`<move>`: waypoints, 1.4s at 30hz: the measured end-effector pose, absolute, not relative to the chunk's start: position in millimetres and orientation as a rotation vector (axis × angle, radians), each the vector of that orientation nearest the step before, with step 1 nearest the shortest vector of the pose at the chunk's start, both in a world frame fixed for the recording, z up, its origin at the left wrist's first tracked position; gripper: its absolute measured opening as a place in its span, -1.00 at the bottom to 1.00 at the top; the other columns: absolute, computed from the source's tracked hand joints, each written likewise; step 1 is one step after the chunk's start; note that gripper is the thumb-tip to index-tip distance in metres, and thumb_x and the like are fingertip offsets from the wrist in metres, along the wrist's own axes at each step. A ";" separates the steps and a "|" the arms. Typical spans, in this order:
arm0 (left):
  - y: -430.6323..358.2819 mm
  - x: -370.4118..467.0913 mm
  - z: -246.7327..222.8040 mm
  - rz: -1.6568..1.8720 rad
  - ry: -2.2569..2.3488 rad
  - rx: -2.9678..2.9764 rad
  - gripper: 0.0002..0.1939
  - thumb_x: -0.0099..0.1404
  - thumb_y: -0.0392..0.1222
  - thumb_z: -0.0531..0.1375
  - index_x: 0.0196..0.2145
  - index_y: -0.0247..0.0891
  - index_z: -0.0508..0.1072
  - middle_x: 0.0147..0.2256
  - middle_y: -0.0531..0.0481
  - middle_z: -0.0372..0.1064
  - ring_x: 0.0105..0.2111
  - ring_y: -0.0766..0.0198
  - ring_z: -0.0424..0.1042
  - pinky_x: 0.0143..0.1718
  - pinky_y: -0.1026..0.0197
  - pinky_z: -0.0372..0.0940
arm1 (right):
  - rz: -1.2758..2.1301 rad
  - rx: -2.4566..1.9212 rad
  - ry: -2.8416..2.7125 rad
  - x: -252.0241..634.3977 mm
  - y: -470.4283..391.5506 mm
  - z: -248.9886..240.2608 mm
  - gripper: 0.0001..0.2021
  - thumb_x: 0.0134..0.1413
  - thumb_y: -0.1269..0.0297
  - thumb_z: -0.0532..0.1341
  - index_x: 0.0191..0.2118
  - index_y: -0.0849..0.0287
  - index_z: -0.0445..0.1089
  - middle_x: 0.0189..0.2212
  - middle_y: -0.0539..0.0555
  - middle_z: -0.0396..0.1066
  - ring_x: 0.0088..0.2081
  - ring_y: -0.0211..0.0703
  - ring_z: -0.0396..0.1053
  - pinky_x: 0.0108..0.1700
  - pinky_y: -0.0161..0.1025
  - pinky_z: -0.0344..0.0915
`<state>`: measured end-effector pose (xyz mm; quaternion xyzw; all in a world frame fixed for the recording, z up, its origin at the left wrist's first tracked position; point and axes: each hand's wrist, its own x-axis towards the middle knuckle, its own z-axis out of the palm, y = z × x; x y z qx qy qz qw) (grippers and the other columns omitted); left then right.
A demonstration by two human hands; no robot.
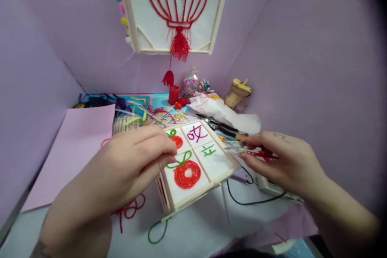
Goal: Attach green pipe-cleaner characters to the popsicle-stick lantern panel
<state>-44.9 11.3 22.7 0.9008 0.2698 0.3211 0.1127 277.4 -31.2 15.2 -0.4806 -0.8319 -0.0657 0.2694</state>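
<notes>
A wood-framed panel box (216, 168) lies tilted at the centre, its white face divided by thin strips. Red yarn apples (189, 175) with green yarn leaves and stems, plus purple (197, 134) and green (208, 150) yarn characters, fill the sections. My left hand (142, 149) is closed in a pinch over the panel's left side, at the end of a green yarn leaf (183, 159); what sits between the fingertips is hidden. My right hand (278, 155) grips red-handled scissors (256, 153), their blurred blades pointing left at the panel's right edge.
Red yarn (130, 207) and a green yarn loop (157, 231) lie in front. Black-handled pliers (217, 125), a brown cup (238, 93), a jar of pompoms (190, 84) and a red candle (174, 94) stand or lie behind. A lantern picture (178, 4) hangs above. Pink card (78, 145) is left.
</notes>
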 end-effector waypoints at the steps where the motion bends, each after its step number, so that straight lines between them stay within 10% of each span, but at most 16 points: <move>1: 11.2 -45.3 22.5 0.840 0.773 2.663 -0.86 0.41 -0.32 0.10 -0.28 -0.19 0.43 -0.32 0.06 0.43 -0.34 0.32 0.41 -0.35 0.31 0.27 | -0.227 -1.275 -2.294 277.1 -28.0 18.7 -0.88 0.18 0.21 0.26 -0.32 0.14 0.46 -0.50 0.06 0.52 -0.55 -0.23 0.41 -0.52 -0.30 0.27; 12: -16.7 -41.8 18.4 0.476 0.553 2.644 -0.74 0.47 -0.19 0.02 -0.27 -0.07 0.50 -0.32 0.10 0.47 -0.44 0.26 0.38 -0.41 0.22 0.18 | -0.661 -1.149 -2.779 268.8 0.4 46.0 -0.69 0.30 0.15 0.12 -0.39 0.12 0.51 -0.55 0.01 0.49 -0.50 -0.21 0.35 -0.45 -0.21 0.02; 42: -11.0 -34.4 19.5 0.374 0.534 2.649 -0.86 0.31 -0.34 0.14 -0.33 -0.15 0.46 -0.39 0.14 0.49 -0.48 0.21 0.43 -0.48 0.17 0.17 | -0.499 -1.089 -2.952 263.8 18.1 54.5 -0.73 0.26 0.21 0.12 -0.37 0.13 0.51 -0.56 0.02 0.46 -0.56 -0.25 0.28 -0.45 -0.20 -0.06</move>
